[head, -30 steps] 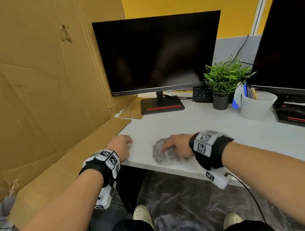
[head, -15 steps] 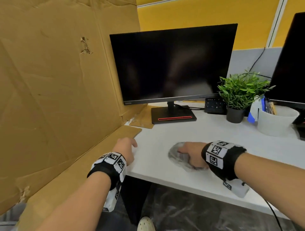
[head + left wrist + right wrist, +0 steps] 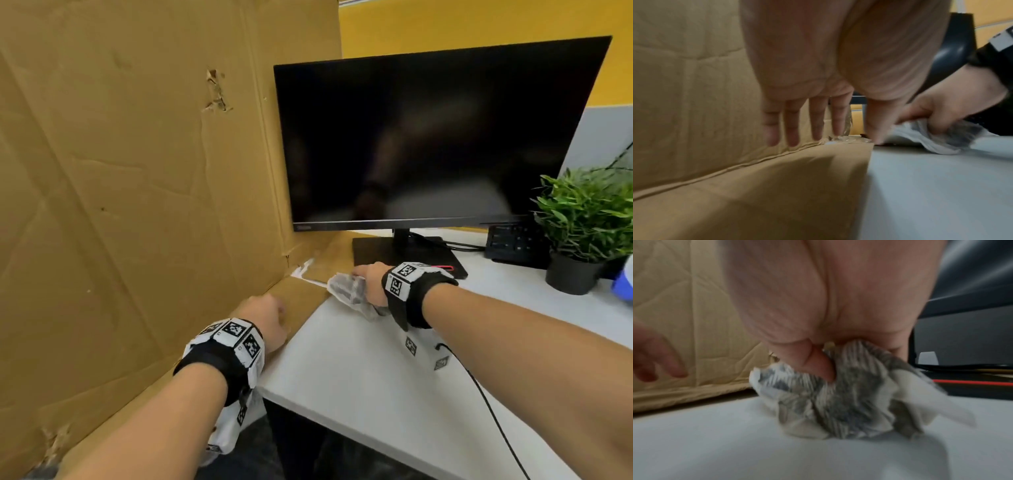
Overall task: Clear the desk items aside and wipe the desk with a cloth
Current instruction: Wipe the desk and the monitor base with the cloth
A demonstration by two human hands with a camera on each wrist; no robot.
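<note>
Wiping step under way, I judge. My right hand (image 3: 368, 279) bunches the cloth (image 3: 346, 291) in a curled grip on the white surface (image 3: 376, 377), near the cardboard (image 3: 137, 171). Left hand (image 3: 809, 91) spread, empty. Next: drag cloth across, skirting the monitor base (image 3: 404, 251).

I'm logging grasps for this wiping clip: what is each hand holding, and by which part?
The right hand grips the crumpled grey-and-white cloth by its bunched top. The left hand holds nothing.
</note>
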